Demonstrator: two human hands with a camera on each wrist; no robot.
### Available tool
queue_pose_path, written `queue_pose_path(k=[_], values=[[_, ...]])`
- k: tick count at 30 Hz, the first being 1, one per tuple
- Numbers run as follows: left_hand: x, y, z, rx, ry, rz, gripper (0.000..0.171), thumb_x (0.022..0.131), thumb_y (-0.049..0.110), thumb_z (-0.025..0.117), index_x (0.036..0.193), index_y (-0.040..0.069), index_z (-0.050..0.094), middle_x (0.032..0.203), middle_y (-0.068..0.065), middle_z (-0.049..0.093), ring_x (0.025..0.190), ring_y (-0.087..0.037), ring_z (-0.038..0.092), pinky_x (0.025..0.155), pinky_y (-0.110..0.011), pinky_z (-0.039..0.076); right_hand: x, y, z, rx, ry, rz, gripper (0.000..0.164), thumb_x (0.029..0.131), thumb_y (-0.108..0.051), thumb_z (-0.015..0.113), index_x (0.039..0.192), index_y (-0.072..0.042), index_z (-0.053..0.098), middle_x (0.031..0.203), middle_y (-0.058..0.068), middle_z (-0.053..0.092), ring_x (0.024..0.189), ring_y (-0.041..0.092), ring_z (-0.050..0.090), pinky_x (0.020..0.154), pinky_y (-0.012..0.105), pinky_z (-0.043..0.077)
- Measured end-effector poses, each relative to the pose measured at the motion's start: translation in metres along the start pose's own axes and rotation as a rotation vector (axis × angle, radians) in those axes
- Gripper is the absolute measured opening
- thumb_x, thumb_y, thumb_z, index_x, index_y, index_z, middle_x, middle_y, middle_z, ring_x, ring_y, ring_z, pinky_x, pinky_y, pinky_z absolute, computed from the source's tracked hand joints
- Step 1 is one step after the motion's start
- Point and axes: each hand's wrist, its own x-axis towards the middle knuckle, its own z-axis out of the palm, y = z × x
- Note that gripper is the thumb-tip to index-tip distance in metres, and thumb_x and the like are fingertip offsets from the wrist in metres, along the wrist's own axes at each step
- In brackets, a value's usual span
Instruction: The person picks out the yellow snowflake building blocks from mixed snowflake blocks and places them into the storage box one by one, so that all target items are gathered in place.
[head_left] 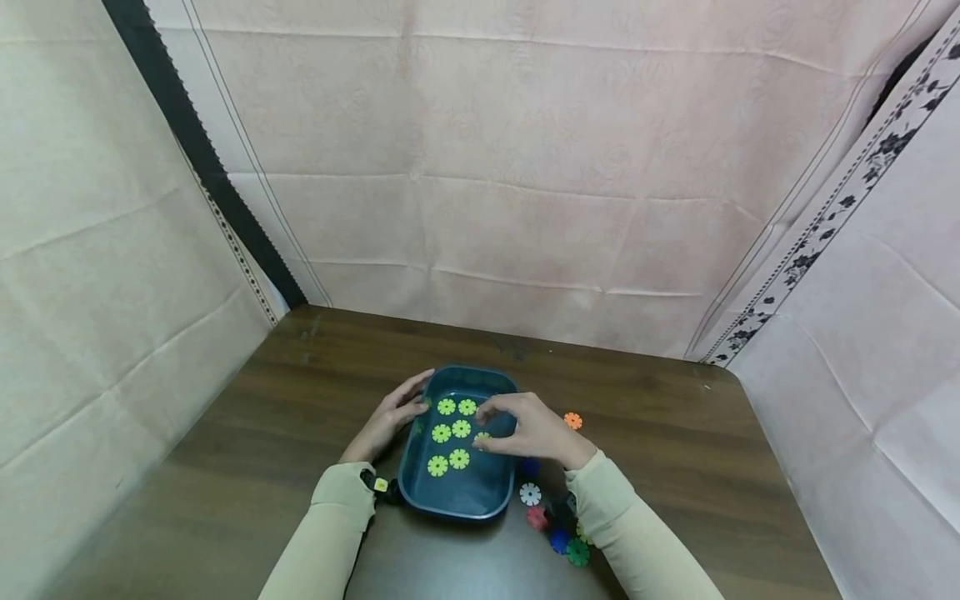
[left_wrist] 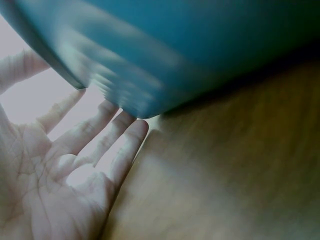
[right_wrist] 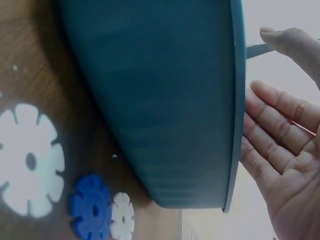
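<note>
A dark teal tray point(head_left: 456, 502) stands on the table with several yellow-green notched discs point(head_left: 459, 458) laid in rows on its floor. My left hand point(head_left: 390, 421) is at the tray's left side, its nearly straight fingertips point(left_wrist: 136, 131) against the outer wall. Over the right part of the tray is my right hand point(head_left: 525, 429), thumb and fingers spread apart. One yellow-green disc point(head_left: 482, 437) lies below the gap, partly covered by the hand. In the right wrist view, nothing shows between thumb and fingers; the tray's rim point(right_wrist: 239, 100) hides part of the fingertips.
Right of the tray lie loose discs: a white one point(head_left: 530, 494), a red one point(head_left: 537, 517), a blue one point(head_left: 559, 541) and a green one point(head_left: 577, 552). An orange disc point(head_left: 573, 420) sits farther back. Pale cloth point(head_left: 525, 167) hangs around the wooden table point(head_left: 247, 467).
</note>
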Motion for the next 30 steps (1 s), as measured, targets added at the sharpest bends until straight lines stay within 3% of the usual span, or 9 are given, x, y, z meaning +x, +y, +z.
queue_pose_path(k=[4, 10, 17, 22, 26, 30], values=[[0.000, -0.002, 0.000, -0.007, -0.009, 0.006, 0.056, 0.102, 0.020, 0.058, 0.153, 0.034, 0.041, 0.151, -0.005, 0.045, 0.134, -0.032, 0.046, 0.107, -0.055, 0.038, -0.006, 0.000, -0.002, -0.014, 0.019, -0.009, 0.029, 0.088, -0.039, 0.078, 0.108, -0.020, 0.069, 0.104, -0.007, 0.071, 0.094, 0.025, 0.069, 0.082, 0.047, 0.057], [0.000, 0.000, 0.001, -0.007, -0.010, 0.006, 0.057, 0.102, 0.020, 0.058, 0.154, 0.033, 0.040, 0.151, -0.006, 0.045, 0.134, -0.033, 0.047, 0.106, -0.052, 0.040, -0.023, -0.002, -0.005, -0.027, 0.058, 0.058, 0.029, 0.087, -0.036, 0.080, 0.110, -0.022, 0.070, 0.104, -0.003, 0.072, 0.091, 0.022, 0.067, 0.071, 0.037, 0.058], [-0.002, 0.000, 0.001, 0.002, -0.006, 0.007, 0.056, 0.102, 0.018, 0.057, 0.154, 0.033, 0.041, 0.151, -0.006, 0.045, 0.134, -0.033, 0.046, 0.105, -0.053, 0.040, -0.042, -0.002, -0.002, -0.004, 0.093, 0.063, 0.026, 0.090, -0.038, 0.077, 0.110, -0.023, 0.070, 0.105, -0.005, 0.072, 0.096, 0.019, 0.068, 0.086, 0.045, 0.056], [-0.003, -0.002, 0.002, -0.003, -0.016, 0.002, 0.056, 0.102, 0.018, 0.056, 0.154, 0.032, 0.040, 0.151, -0.008, 0.045, 0.134, -0.034, 0.046, 0.106, -0.053, 0.039, -0.059, -0.002, -0.002, 0.046, 0.167, 0.065, 0.023, 0.090, -0.029, 0.078, 0.110, -0.020, 0.071, 0.104, -0.001, 0.073, 0.096, 0.022, 0.070, 0.083, 0.051, 0.056], [-0.003, -0.001, 0.003, 0.008, -0.011, -0.001, 0.057, 0.103, 0.018, 0.055, 0.155, 0.032, 0.039, 0.153, -0.007, 0.043, 0.135, -0.033, 0.045, 0.107, -0.054, 0.038, -0.073, 0.002, -0.006, 0.051, 0.228, 0.073, 0.020, 0.090, -0.019, 0.078, 0.108, -0.012, 0.072, 0.102, -0.003, 0.073, 0.091, 0.016, 0.069, 0.075, 0.045, 0.059], [0.000, 0.001, 0.002, 0.015, 0.007, 0.006, 0.057, 0.102, 0.016, 0.055, 0.154, 0.033, 0.040, 0.152, -0.005, 0.044, 0.135, -0.031, 0.046, 0.107, -0.054, 0.038, -0.088, 0.008, -0.014, 0.053, 0.274, 0.100, 0.018, 0.090, -0.012, 0.077, 0.108, -0.016, 0.072, 0.101, 0.001, 0.073, 0.091, 0.013, 0.068, 0.076, 0.045, 0.059]])
